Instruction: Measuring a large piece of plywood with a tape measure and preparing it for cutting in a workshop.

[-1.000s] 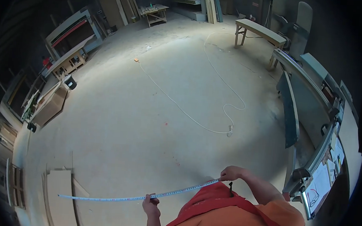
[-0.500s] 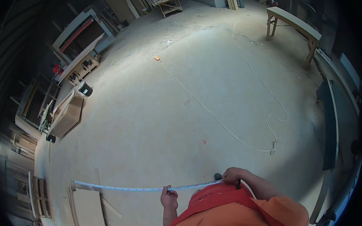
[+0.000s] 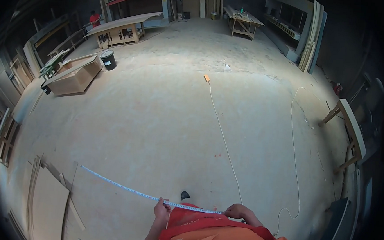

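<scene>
While the right hand (image 3: 238, 211) grips one end, the tape measure (image 3: 122, 186) runs through the pinching left hand (image 3: 162, 209) and extends leftward beyond; judged light, springy and apt to buckle, it is best pinched mid-length.

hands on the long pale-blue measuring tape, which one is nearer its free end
The left hand: it holds the long pale-blue measuring tape partway along, and the free end reaches out beyond it. The right hand sits at the tape's other end.
</scene>
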The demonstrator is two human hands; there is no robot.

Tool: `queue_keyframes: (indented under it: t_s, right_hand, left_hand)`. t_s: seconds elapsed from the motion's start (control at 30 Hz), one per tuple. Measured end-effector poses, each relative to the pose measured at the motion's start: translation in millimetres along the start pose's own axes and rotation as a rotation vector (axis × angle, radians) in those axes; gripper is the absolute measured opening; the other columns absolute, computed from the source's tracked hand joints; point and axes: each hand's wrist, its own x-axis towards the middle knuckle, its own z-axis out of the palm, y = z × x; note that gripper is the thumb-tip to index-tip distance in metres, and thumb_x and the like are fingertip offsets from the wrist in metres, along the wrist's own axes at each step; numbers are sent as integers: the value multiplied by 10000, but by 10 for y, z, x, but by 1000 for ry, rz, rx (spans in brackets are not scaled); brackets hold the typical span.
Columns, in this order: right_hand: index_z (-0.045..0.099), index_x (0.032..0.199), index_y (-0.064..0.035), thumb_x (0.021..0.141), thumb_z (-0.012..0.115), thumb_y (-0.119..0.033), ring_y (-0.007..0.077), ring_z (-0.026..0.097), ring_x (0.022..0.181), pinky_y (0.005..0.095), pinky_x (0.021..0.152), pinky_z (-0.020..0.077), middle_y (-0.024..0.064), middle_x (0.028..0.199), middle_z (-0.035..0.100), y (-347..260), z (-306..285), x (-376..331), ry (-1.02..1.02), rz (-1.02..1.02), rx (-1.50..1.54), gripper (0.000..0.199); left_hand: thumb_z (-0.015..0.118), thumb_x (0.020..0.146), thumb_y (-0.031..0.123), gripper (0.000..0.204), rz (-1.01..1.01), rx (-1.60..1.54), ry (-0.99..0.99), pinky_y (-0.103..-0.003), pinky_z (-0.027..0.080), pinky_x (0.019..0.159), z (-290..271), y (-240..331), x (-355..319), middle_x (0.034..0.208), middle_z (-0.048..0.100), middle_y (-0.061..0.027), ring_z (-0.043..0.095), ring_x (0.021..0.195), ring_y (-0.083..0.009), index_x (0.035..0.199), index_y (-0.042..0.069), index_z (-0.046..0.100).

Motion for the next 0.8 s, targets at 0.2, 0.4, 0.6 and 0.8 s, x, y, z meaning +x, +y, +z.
queue_keyframes:
  t_s: [0.2, 0.4, 0.6, 0.8]
  right_hand:
    - [785, 1056, -94, 938, 631, -577, 299, 705, 869, 420, 855, 553, 159, 910, 748, -1014, -1909, 765, 142, -35, 72, 520]
    - [791, 1029, -105, 935, 647, -561, 293, 701, 851, 394, 852, 550, 162, 884, 748, -2027, -3627, 2036, 91, 19, 297, 487]
    - [785, 1038, -88, 937, 670, -523, 257, 687, 842, 379, 827, 538, 166, 900, 743, -3114, -5775, 3955, 65, -231, 212, 461]
    - [777, 1083, -97, 968, 583, -531, 372, 685, 995, 435, 901, 528, 196, 1053, 740, -4664, -7823, 5111, -39, -349, 22, 489]
  left_hand:
    - [483, 1107, 416, 436, -28, 118, -123, -274, 412, 531, 1569, 1849, 1338, 670, 520, 9, 489, 564, -116, 1060, 23, 665]
    - [455, 1120, 406, 451, 57, 288, -249, -271, 462, 604, 3157, 3107, 2795, 721, 564, 3, 549, 635, -116, 1143, 7, 665]
    - [440, 1128, 391, 465, 75, 420, -281, -269, 495, 657, 4770, 3991, 4309, 771, 605, -3, 579, 678, -115, 1209, -10, 661]
    - [446, 1129, 364, 442, 150, 356, -202, -284, 503, 662, 5864, 5367, 5365, 771, 633, -32, 590, 678, -140, 1152, -15, 671]
